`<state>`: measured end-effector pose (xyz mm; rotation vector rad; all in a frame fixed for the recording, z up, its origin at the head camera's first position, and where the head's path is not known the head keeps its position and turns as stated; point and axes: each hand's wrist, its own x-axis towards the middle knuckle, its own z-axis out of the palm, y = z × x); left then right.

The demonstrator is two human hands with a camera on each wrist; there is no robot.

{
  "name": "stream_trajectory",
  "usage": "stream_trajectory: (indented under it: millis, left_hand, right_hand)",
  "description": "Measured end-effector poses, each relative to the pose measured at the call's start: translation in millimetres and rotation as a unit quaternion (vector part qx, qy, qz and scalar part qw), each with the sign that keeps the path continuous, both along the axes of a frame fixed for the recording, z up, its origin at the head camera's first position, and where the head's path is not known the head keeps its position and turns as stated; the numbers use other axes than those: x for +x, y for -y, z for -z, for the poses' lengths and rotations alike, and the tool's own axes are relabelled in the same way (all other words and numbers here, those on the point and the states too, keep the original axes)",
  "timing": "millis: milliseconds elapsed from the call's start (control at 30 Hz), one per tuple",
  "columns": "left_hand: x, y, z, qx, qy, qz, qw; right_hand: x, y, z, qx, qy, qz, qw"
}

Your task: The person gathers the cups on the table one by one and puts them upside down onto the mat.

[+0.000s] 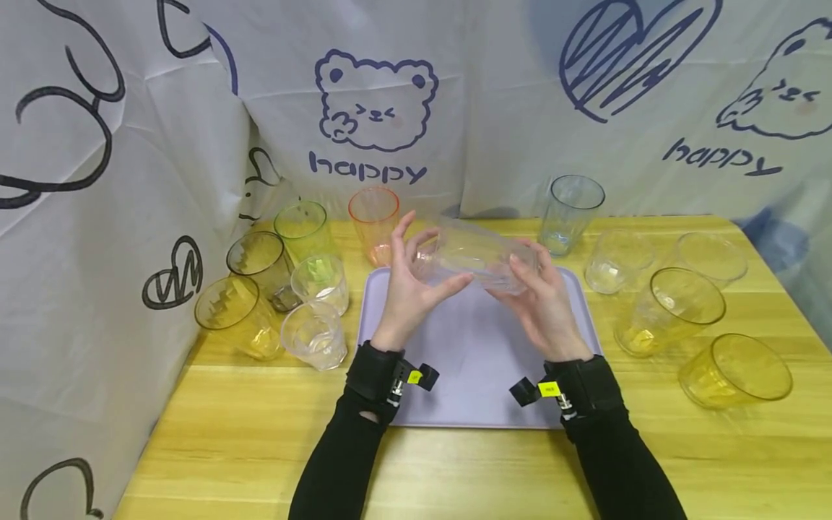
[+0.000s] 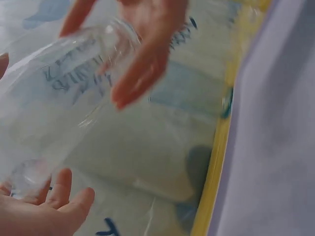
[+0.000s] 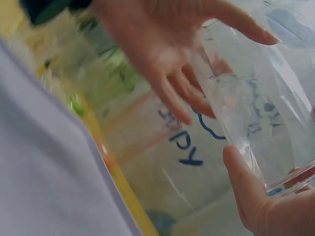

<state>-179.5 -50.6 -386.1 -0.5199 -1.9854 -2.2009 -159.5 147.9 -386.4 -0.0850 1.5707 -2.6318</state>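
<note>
A large clear tumbler (image 1: 479,253) lies on its side in the air, between both hands and over the far part of the lavender tray (image 1: 468,390). With thumb and fingers my right hand (image 1: 544,307) grips its right end; the right wrist view shows that thumb pressed against the clear wall near a thick edge. My left hand (image 1: 412,296) spreads around the opposite end, thumb below and fingers raised, without a closed hold. In the left wrist view a rounded clear part (image 2: 30,178) shows just behind the left fingers (image 2: 60,189).
Left of the tray stand yellow (image 1: 227,325), grey-brown (image 1: 263,263), green (image 1: 302,235) and two clear tumblers (image 1: 315,336). An orange tumbler (image 1: 373,224) stands behind. To the right are a blue tumbler (image 1: 572,213), clear ones (image 1: 617,263) and two yellow ones (image 1: 734,372). Printed cloth (image 1: 500,130) hangs behind.
</note>
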Motion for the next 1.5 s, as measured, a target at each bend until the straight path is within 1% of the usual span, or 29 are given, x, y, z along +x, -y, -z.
stream_trajectory:
  millis: [67, 133, 167, 200, 233, 267, 300, 367, 433, 467, 500, 533, 600, 633, 700, 767, 800, 833, 967, 1067, 1167, 1267, 1400, 1500]
  left_hand:
    - [0.2, 1.2, -1.4, -0.043, -0.024, -0.022, 0.9985]
    - [0.5, 2.0, -2.9, -0.083, -0.055, -0.045, 0.9941]
    - [0.4, 2.6, -3.6, -0.11, -0.077, -0.057, 0.9893]
    - [0.4, 3.3, -4.5, -0.142, -0.099, -0.069, 0.9824]
    - [0.3, 4.0, -5.5, -0.174, -0.124, -0.078, 0.9738]
    - [0.4, 4.7, -6.3, -0.209, -0.147, -0.088, 0.9628]
    - [0.6, 5.3, -7.3, -0.246, -0.17, -0.097, 0.9494]
    - [1.5, 5.3, -9.1, -0.313, -0.211, -0.11, 0.9194]
    - [3.3, 3.4, -10.4, -0.361, -0.238, -0.119, 0.8939]
    - [4.2, 1.8, -10.5, -0.381, -0.248, -0.122, 0.8824]
    - [4.8, -0.1, -10.2, -0.398, -0.256, -0.124, 0.8724]
    - [5.5, -2.2, -9.8, -0.411, -0.261, -0.125, 0.8644]
    - [6.5, -6.5, -8.0, -0.436, -0.267, -0.129, 0.8496]
    - [6.6, -8.7, -6.9, -0.446, -0.268, -0.129, 0.8441]
    - [6.9, -12.7, -4.6, -0.459, -0.269, -0.13, 0.8365]
    - [7.5, -15.8, -2.5, -0.469, -0.267, -0.127, 0.832]
    - [7.7, -17.1, -1.6, -0.473, -0.266, -0.126, 0.8308]
    - [8.0, -18.0, -0.9, -0.473, -0.264, -0.124, 0.8312]
    - [9.3, -18.7, 1.2, -0.482, -0.25, -0.124, 0.8303]
    - [10.4, -17.4, 2.1, -0.489, -0.241, -0.124, 0.8288]
    - [11.4, -16.5, 3.2, -0.494, -0.239, -0.125, 0.8266]
    - [11.3, -16.3, 3.7, -0.493, -0.246, -0.129, 0.8243]
    - [10.5, -16.4, 3.4, -0.49, -0.259, -0.136, 0.8212]
    - [10.6, -16.3, 2.9, -0.487, -0.265, -0.14, 0.8204]
  right_hand:
    - [0.9, -0.7, -2.2, 0.047, -0.026, 0.02, 0.9984]
    - [1.2, -1.6, -4.0, 0.107, -0.056, 0.047, 0.9916]
    - [1.1, -2.4, -4.5, 0.141, -0.073, 0.06, 0.9855]
    - [1.0, -3.3, -4.9, 0.174, -0.092, 0.074, 0.9777]
    - [1.0, -4.6, -5.0, 0.21, -0.113, 0.086, 0.9672]
    - [0.7, -6.0, -4.9, 0.243, -0.135, 0.101, 0.9552]
    - [0.6, -7.5, -4.4, 0.286, -0.162, 0.117, 0.9371]
    - [0.5, -10.7, -3.6, 0.361, -0.222, 0.145, 0.8939]
    - [1.3, -13.3, -2.9, 0.42, -0.267, 0.169, 0.8505]
    - [1.6, -14.4, -2.8, 0.443, -0.284, 0.179, 0.8316]
    - [1.6, -15.3, -2.7, 0.463, -0.296, 0.185, 0.8151]
    - [1.6, -15.9, -2.8, 0.471, -0.303, 0.186, 0.8075]
    - [1.8, -16.3, -3.9, 0.475, -0.305, 0.179, 0.8056]
    - [2.0, -16.1, -5.0, 0.475, -0.305, 0.176, 0.8062]
    - [2.6, -15.7, -6.3, 0.476, -0.303, 0.166, 0.8087]
    - [4.4, -15.3, -7.0, 0.48, -0.301, 0.159, 0.8084]
    - [5.5, -14.9, -7.1, 0.484, -0.301, 0.155, 0.8069]
    - [6.5, -14.4, -7.2, 0.486, -0.3, 0.152, 0.8064]
    - [9.0, -11.1, -6.6, 0.485, -0.3, 0.142, 0.8088]
    - [10.4, -7.8, -6.9, 0.473, -0.299, 0.131, 0.8185]
    - [12.3, -5.6, -7.8, 0.46, -0.295, 0.123, 0.8283]
    - [13.7, -4.5, -9.5, 0.452, -0.295, 0.122, 0.8328]
    - [15.2, -4.7, -10.8, 0.451, -0.302, 0.127, 0.8304]
    - [15.9, -4.9, -11.1, 0.448, -0.31, 0.125, 0.829]
